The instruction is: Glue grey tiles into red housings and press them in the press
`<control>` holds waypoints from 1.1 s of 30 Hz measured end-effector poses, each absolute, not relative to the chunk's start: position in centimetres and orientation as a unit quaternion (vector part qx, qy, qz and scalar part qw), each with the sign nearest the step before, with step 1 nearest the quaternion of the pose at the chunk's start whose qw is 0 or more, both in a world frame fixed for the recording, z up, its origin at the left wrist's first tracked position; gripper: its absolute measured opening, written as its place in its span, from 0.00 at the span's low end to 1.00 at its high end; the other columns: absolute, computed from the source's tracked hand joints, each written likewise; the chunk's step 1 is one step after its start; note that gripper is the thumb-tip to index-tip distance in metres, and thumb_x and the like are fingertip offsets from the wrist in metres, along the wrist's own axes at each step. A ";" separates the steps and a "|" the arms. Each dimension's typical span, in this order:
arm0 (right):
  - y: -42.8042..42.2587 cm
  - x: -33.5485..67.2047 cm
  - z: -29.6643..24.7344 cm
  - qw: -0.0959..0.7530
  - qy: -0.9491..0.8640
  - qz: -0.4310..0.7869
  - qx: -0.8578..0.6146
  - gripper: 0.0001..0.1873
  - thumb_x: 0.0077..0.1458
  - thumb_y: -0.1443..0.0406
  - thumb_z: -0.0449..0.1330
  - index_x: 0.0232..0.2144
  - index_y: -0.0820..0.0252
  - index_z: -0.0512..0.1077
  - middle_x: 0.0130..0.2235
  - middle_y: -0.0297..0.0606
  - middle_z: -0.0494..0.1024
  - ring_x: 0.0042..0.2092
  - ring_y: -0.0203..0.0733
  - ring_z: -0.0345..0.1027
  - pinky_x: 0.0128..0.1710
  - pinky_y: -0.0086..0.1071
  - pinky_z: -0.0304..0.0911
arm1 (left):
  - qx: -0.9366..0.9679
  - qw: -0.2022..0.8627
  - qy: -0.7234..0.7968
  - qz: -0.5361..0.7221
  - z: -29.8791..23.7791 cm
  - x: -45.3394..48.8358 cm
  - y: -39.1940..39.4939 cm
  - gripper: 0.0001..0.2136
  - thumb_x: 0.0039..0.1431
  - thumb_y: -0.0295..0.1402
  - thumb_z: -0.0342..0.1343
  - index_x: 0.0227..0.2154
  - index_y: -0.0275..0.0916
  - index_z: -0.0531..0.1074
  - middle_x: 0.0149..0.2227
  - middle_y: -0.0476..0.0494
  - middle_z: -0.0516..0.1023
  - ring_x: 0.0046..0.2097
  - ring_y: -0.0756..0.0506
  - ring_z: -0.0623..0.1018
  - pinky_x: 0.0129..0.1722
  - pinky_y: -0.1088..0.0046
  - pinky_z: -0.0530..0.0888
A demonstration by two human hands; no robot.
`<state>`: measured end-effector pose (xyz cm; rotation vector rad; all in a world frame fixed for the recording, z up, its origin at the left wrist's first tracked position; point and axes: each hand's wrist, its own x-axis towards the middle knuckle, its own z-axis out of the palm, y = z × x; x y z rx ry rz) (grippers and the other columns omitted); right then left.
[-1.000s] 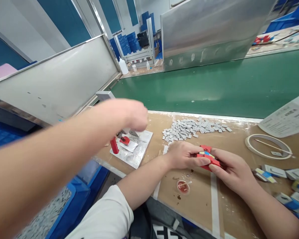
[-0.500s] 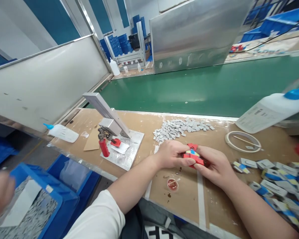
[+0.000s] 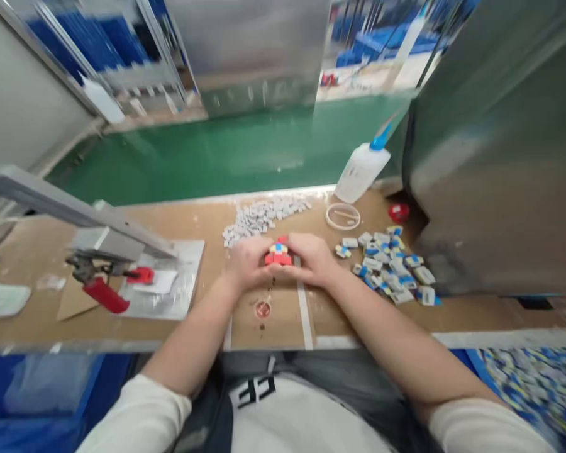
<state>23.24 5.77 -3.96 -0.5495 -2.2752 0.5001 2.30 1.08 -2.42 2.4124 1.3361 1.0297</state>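
Holding the red block (image 3: 278, 258) between our two hands, we keep it over the middle of the counter (image 3: 332, 318), straight ahead of our body. The fingers of our left hand (image 3: 249, 260) pinch it from the left, and those of our right hand (image 3: 312, 257) pinch it from the right; a blue and pale patch shows in its middle. Whether it touches the counter, we cannot tell.

Nearer to us, between our forearms, is a small cup (image 3: 263, 309) with something reddish inside. Just past our hands lies a spread of little grey pieces (image 3: 257, 220). Beyond our right hand we see a tape ring (image 3: 343, 227) lying flat, with a white bottle (image 3: 361, 173) with a blue nozzle right behind it. To the right, well apart from the hand, is a heap of white, blue and yellow pieces (image 3: 393, 264).

On our left, a clamp with a red handle (image 3: 106, 296) is mounted on a metal plate (image 3: 188, 277). Past the counter's far edge runs a green belt (image 3: 207, 151).
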 end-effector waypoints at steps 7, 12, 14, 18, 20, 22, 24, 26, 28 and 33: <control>6.3 23.3 -3.6 0.392 -0.893 0.148 -0.167 0.26 0.70 0.42 0.53 0.41 0.57 0.72 0.34 0.40 0.75 0.34 0.44 0.67 0.35 0.36 0.59 | 0.825 0.087 0.420 0.368 -2.2 1.9 1.5 0.37 0.65 0.71 0.34 0.26 0.41 0.67 0.24 0.48 0.69 0.27 0.46 0.66 0.31 0.67 0.58; 6.2 23.2 -3.4 0.419 -0.891 0.108 -0.136 0.24 0.71 0.44 0.54 0.43 0.58 0.73 0.34 0.41 0.76 0.34 0.44 0.67 0.34 0.37 0.59 | 0.828 0.075 0.404 0.382 -2.2 1.8 1.5 0.39 0.63 0.72 0.32 0.25 0.41 0.66 0.23 0.48 0.68 0.27 0.46 0.65 0.30 0.66 0.59; 6.1 23.3 -3.2 0.417 -0.893 0.105 -0.133 0.24 0.71 0.44 0.54 0.43 0.59 0.73 0.34 0.41 0.76 0.34 0.45 0.66 0.34 0.37 0.58 | 0.828 0.074 0.405 0.381 -2.0 1.8 1.4 0.38 0.63 0.72 0.32 0.25 0.41 0.66 0.23 0.48 0.69 0.27 0.46 0.65 0.31 0.66 0.59; 5.9 23.7 -3.0 0.393 -0.902 0.112 -0.137 0.28 0.72 0.43 0.50 0.42 0.59 0.74 0.36 0.45 0.76 0.36 0.47 0.66 0.37 0.39 0.59 | 0.840 0.060 0.391 0.372 -1.9 1.6 1.4 0.38 0.64 0.72 0.36 0.27 0.40 0.69 0.24 0.46 0.70 0.29 0.45 0.67 0.32 0.65 0.61; 6.0 23.9 -3.2 0.376 -0.907 0.114 -0.150 0.29 0.71 0.41 0.49 0.42 0.59 0.75 0.37 0.45 0.76 0.37 0.48 0.66 0.38 0.40 0.59 | 0.844 0.057 0.392 0.363 -2.0 1.6 1.5 0.39 0.63 0.72 0.35 0.28 0.40 0.71 0.25 0.45 0.71 0.30 0.44 0.68 0.32 0.65 0.61; 6.1 23.9 -3.4 0.367 -0.910 0.110 -0.155 0.30 0.71 0.41 0.49 0.43 0.59 0.75 0.37 0.45 0.77 0.37 0.48 0.66 0.38 0.41 0.59 | 0.840 0.053 0.401 0.360 -2.1 1.6 1.6 0.39 0.64 0.72 0.34 0.29 0.40 0.72 0.26 0.45 0.73 0.30 0.44 0.69 0.32 0.65 0.62; 6.4 23.9 -3.4 0.373 -0.910 0.100 -0.149 0.30 0.71 0.41 0.49 0.44 0.60 0.75 0.38 0.46 0.77 0.37 0.48 0.67 0.38 0.41 0.59 | 0.839 0.038 0.409 0.359 -2.0 1.6 1.6 0.39 0.65 0.71 0.33 0.31 0.39 0.73 0.28 0.44 0.75 0.30 0.44 0.70 0.32 0.65 0.62; 6.6 24.0 -3.5 0.375 -0.911 0.092 -0.145 0.31 0.72 0.41 0.49 0.46 0.61 0.74 0.40 0.47 0.78 0.39 0.48 0.68 0.39 0.41 0.59 | 0.842 0.021 0.410 0.350 -1.9 1.6 1.5 0.39 0.67 0.69 0.33 0.35 0.39 0.74 0.31 0.42 0.78 0.32 0.44 0.72 0.33 0.65 0.64; 6.8 24.0 -3.5 0.369 -0.913 0.090 -0.149 0.30 0.72 0.41 0.49 0.48 0.61 0.74 0.42 0.48 0.79 0.40 0.49 0.68 0.40 0.42 0.59 | 0.843 0.020 0.418 0.338 -1.7 1.6 1.4 0.39 0.67 0.69 0.34 0.42 0.38 0.76 0.36 0.40 0.81 0.36 0.42 0.75 0.36 0.65 0.67; 7.0 24.1 -3.6 0.344 -0.922 0.096 -0.150 0.29 0.72 0.42 0.49 0.49 0.60 0.73 0.43 0.47 0.79 0.40 0.49 0.67 0.42 0.44 0.58 | 0.846 0.063 0.428 0.311 -1.8 1.4 1.4 0.42 0.64 0.72 0.33 0.43 0.37 0.76 0.35 0.40 0.80 0.36 0.42 0.76 0.37 0.66 0.68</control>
